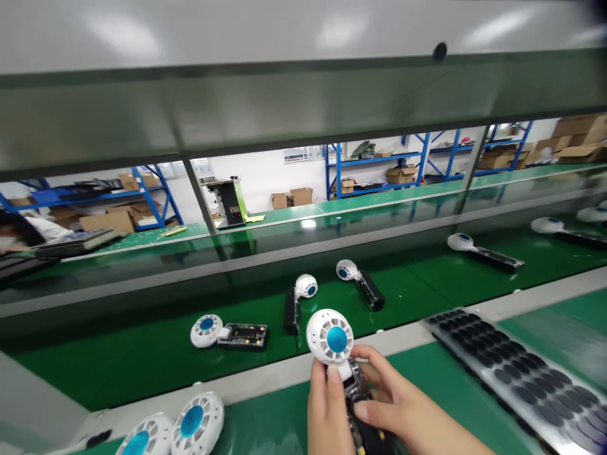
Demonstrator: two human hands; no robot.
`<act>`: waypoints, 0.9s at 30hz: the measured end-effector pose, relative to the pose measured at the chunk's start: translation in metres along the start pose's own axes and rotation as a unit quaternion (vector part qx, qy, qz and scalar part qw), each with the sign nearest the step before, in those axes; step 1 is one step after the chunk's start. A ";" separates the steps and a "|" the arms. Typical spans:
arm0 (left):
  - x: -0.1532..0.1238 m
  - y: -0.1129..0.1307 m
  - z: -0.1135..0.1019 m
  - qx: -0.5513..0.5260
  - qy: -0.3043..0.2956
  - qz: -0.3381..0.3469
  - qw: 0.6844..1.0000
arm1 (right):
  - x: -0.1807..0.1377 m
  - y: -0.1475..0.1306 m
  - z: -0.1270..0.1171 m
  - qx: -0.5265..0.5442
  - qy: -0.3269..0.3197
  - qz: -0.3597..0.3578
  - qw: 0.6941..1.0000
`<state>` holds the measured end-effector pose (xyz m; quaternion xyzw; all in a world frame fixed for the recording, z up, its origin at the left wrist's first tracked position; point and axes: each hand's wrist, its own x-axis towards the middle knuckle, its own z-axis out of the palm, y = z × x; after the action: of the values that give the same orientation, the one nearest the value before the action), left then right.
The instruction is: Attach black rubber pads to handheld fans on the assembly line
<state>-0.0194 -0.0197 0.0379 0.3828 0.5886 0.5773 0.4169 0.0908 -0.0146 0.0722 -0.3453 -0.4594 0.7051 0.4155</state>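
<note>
Near the bench's front edge, a handheld fan (331,336) is held head-up. It has a white round grille with a blue centre and a black handle whose inner parts show. My left hand (327,404) grips the neck, its thumb just below the fan head. On the other side, my right hand (398,401) is closed round the handle, thumb pressed on its face. Whether a small piece sits under that thumb, I cannot tell. To the lower left lie two more fan heads (196,422), partly cut off by the frame.
Several similar fans (244,335) lie spaced along the green conveyor belt (412,297). A sheet of black round pads (526,379) rests on the bench at right. Overhead runs a metal housing (284,95). Behind are blue shelves (374,161) with cartons; a person's arm (19,237) shows far left.
</note>
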 end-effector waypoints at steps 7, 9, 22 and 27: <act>0.086 0.040 -0.016 0.319 -0.024 0.163 0.933 | 0.041 -0.004 -0.046 -0.080 0.193 -0.001 0.978; 0.120 0.039 -0.008 0.330 -0.042 0.107 0.937 | 0.066 -0.002 -0.055 -0.094 0.220 0.007 0.971; 0.087 0.030 0.005 -0.049 -0.104 -0.128 0.985 | 0.151 -0.038 -0.069 -0.158 0.261 -0.032 0.952; 0.021 0.029 0.002 -0.128 -0.153 -0.127 0.972 | 0.103 -0.032 -0.030 -0.076 0.111 -0.049 0.990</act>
<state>-0.0261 0.0022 0.0659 0.3320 0.4830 0.5244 0.6176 0.0827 0.0969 0.0808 -0.4291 -0.4794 0.6042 0.4701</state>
